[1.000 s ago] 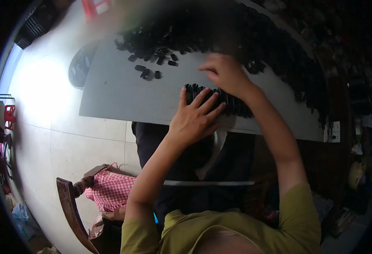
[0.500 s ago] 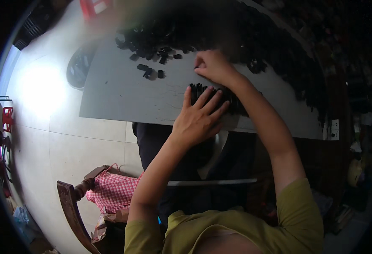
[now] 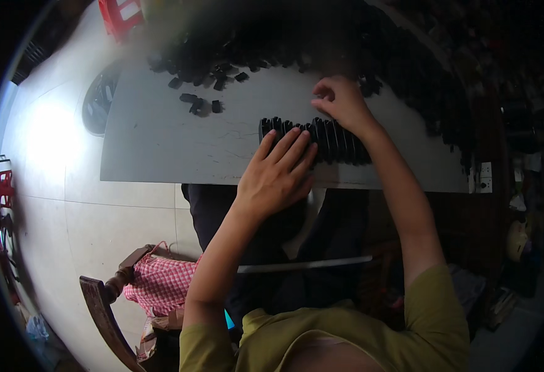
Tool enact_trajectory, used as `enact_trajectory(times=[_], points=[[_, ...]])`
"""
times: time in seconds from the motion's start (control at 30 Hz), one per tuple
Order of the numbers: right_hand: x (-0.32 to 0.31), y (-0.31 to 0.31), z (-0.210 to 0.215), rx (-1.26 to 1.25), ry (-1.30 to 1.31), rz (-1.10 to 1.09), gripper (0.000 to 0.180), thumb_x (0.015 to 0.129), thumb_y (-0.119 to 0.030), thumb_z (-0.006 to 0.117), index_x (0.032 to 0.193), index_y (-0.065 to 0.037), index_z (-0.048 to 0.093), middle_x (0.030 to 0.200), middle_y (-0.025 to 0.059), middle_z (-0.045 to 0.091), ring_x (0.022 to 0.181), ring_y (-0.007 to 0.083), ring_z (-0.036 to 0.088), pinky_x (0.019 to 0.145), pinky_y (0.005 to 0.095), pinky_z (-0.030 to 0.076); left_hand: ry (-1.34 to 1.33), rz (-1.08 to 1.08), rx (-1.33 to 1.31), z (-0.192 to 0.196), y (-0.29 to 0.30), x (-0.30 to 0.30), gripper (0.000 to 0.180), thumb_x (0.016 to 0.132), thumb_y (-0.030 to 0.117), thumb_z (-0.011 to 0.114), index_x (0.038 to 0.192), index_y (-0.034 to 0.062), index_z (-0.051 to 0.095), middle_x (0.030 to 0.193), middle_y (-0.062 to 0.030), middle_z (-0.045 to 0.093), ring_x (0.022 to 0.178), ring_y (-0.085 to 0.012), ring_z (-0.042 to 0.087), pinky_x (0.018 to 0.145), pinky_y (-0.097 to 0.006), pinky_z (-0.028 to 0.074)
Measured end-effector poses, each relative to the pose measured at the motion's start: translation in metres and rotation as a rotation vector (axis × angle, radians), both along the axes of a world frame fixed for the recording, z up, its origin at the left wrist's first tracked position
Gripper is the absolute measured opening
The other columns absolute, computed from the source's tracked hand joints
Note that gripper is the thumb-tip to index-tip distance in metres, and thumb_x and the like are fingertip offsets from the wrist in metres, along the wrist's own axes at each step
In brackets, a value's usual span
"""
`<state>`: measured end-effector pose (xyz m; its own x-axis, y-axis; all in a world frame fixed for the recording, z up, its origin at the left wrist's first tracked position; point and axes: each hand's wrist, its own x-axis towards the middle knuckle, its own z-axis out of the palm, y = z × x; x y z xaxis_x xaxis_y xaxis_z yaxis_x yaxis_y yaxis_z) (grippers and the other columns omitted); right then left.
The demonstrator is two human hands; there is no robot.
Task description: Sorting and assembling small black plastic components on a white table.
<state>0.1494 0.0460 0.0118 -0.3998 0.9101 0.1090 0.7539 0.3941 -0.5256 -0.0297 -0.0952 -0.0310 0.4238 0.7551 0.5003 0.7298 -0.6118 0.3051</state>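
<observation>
A row of small black plastic pieces (image 3: pixel 340 144) stands side by side near the front edge of the grey tabletop (image 3: pixel 160 149). My left hand (image 3: pixel 275 167) lies across the left part of this row, its fingers stretched and slightly spread over the pieces. Just beyond the row's right half hovers my right hand (image 3: pixel 345 106), fingers curled, with a small gap between thumb and forefinger. I see no piece in that gap. Farther left on the tabletop lie a few loose black pieces (image 3: pixel 216 106), apart from both hands.
A large dark heap of black pieces (image 3: pixel 266 46) spreads along the far side and right of the tabletop, partly blurred. Left of the table is a dark round object (image 3: pixel 101 102); a red stool (image 3: pixel 120 18) stands farther back. A wooden chair arm (image 3: pixel 101 304) and pink checked cloth (image 3: pixel 163 282) are near my left arm.
My right hand has moved right along the far side of the row, and its thumb and forefinger have parted. More of the row now shows. The view has shifted slightly.
</observation>
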Motion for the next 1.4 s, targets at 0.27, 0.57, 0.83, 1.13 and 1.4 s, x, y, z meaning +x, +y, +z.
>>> enact_trajectory(times=[0.27,0.57,0.83,1.13,1.4], points=[[0.018,-0.002,0.015,0.003,-0.081,-0.048,0.02,0.084,-0.007,0.065,0.103,-0.001,0.07,0.088,0.0124,0.07,0.075,0.0196,0.067,0.069,0.0319,0.055,-0.001,0.001,0.019,-0.002,0.0,-0.001,0.052,0.083,0.032,0.064,0.127,0.0074,0.057,0.136,-0.0123,0.051,0.13,-0.0267,0.045,0.109,-0.045,0.034],[0.057,0.002,0.022,-0.04,-0.062,-0.315,0.024,0.089,-0.012,0.063,0.109,0.0,0.068,0.086,0.0093,0.07,0.07,0.0138,0.067,0.064,0.027,0.053,0.032,0.0,-0.076,0.004,-0.001,0.0,0.058,0.081,0.03,0.066,0.135,0.0143,0.052,0.143,-0.0057,0.046,0.134,-0.0239,0.042,0.111,-0.044,0.031],[0.039,0.003,0.002,0.077,-0.151,-0.201,0.017,0.079,-0.009,0.073,0.093,0.001,0.069,0.083,0.0122,0.069,0.075,0.0223,0.067,0.069,0.0338,0.054,0.06,-0.031,-0.05,0.005,0.001,0.0,0.054,0.084,0.035,0.063,0.132,0.0101,0.055,0.14,-0.009,0.049,0.131,-0.0256,0.044,0.109,-0.046,0.033],[-0.002,-0.065,0.02,0.129,0.135,0.069,0.012,0.076,0.002,0.07,0.087,-0.001,0.069,0.088,0.0087,0.065,0.074,0.0193,0.065,0.062,0.0279,0.052,-0.005,-0.04,-0.021,0.004,0.002,-0.001,0.048,0.081,0.03,0.065,0.124,0.0079,0.06,0.131,-0.0099,0.055,0.125,-0.0251,0.05,0.105,-0.044,0.038],[-0.018,-0.072,0.009,0.3,-0.141,0.137,0.009,0.074,-0.005,0.07,0.081,-0.002,0.066,0.083,0.0075,0.061,0.076,0.0262,0.062,0.064,0.035,0.05,-0.041,-0.026,0.024,0.002,0.003,0.001,0.046,0.078,0.026,0.067,0.12,0.0078,0.062,0.122,-0.009,0.056,0.119,-0.025,0.052,0.102,-0.043,0.041]])
